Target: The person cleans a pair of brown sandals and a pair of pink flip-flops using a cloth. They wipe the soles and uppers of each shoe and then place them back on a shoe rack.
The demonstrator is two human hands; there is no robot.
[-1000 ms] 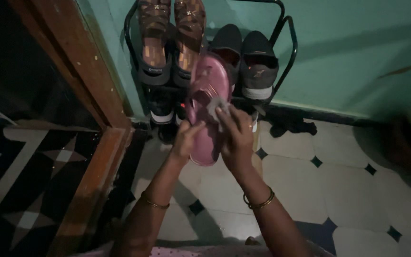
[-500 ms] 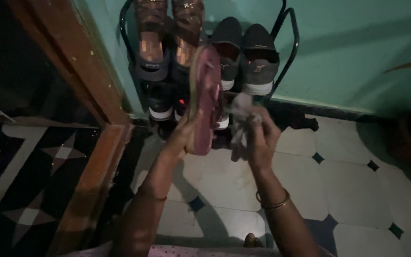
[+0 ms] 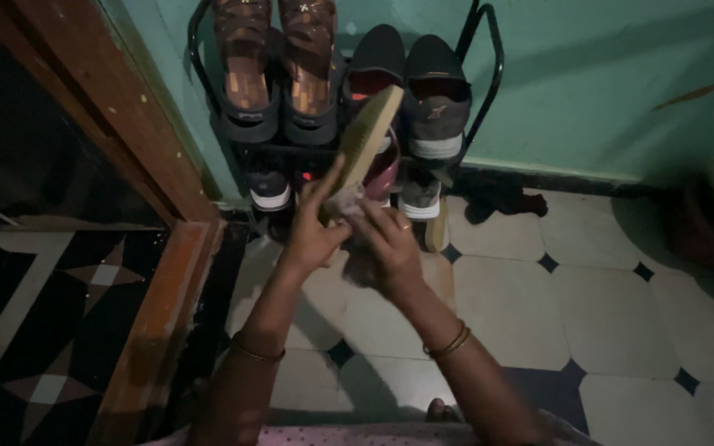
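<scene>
My left hand point(image 3: 314, 231) grips the heel end of a pink sandal point(image 3: 369, 140), held up with its tan sole turned toward me, in front of a black metal shoe rack point(image 3: 489, 58). My right hand point(image 3: 386, 248) is closed on a crumpled greyish cloth point(image 3: 349, 206) pressed against the sandal's lower end, right beside my left hand. Bangles ring both wrists.
The rack holds brown sandals point(image 3: 274, 66) and dark sneakers point(image 3: 431, 91) on top, more shoes below. A wooden door frame point(image 3: 117, 107) stands at the left, a teal wall point(image 3: 605, 74) behind. A dark rag point(image 3: 502, 194) lies on the tiled floor point(image 3: 588, 314).
The sandal has been turned over from its pink top side to its tan sole. My right hand with the cloth has moved down to the sandal's lower end.
</scene>
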